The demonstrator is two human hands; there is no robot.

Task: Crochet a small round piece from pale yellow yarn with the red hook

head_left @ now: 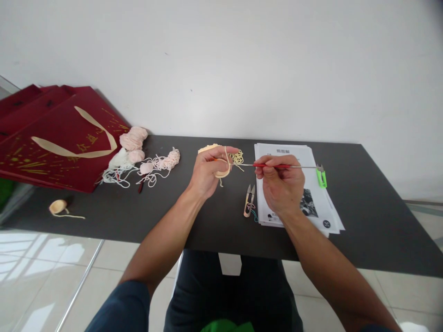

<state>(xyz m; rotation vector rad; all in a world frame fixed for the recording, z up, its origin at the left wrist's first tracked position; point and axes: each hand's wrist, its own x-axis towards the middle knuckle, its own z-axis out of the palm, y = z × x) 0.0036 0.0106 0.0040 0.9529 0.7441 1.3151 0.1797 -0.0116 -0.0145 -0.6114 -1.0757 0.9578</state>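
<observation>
My left hand pinches a small cream crochet piece, with a strand of yarn looped over its raised index finger. Between the fingers of my right hand is a crochet hook with a red grip and metal shaft. The hook's tip points left and reaches the crochet piece at my left fingers. Just behind my left hand lies a tangle of pale yellow yarn. Thread snips rest on the table between my two forearms.
Printed sheets lie under my right hand, with a green-handled cutter-like tool at their right edge. Pink yarn and white yarn sit left, beside dark red paper bags. A small cream crocheted cup lies near the table's left end.
</observation>
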